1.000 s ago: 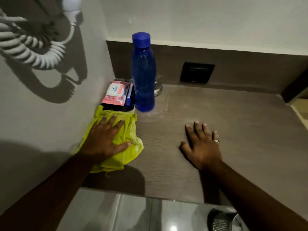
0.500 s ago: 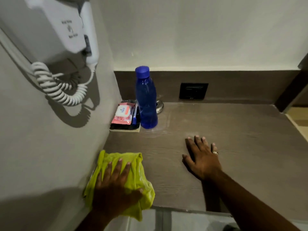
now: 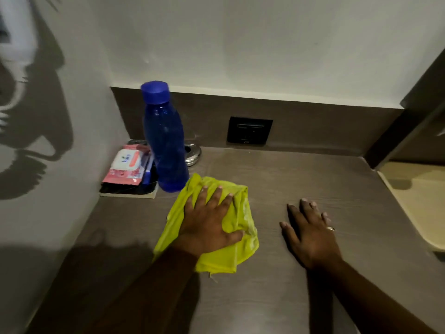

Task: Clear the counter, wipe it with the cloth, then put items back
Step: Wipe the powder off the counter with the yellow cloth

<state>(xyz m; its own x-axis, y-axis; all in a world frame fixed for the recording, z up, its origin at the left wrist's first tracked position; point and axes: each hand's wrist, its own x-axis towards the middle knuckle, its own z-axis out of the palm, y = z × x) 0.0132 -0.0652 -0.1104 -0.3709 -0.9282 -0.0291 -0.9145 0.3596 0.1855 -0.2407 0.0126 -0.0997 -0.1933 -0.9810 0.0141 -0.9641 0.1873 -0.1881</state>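
Now the left hand [image 3: 207, 222] lies flat, fingers spread, pressing the yellow cloth [image 3: 238, 225] onto the counter [image 3: 301, 177] at frame centre. Its top edge sits just below the blue bottle [image 3: 165, 138] up-left. Lower right, the right hand [image 3: 310, 232] rests open, holding nothing.
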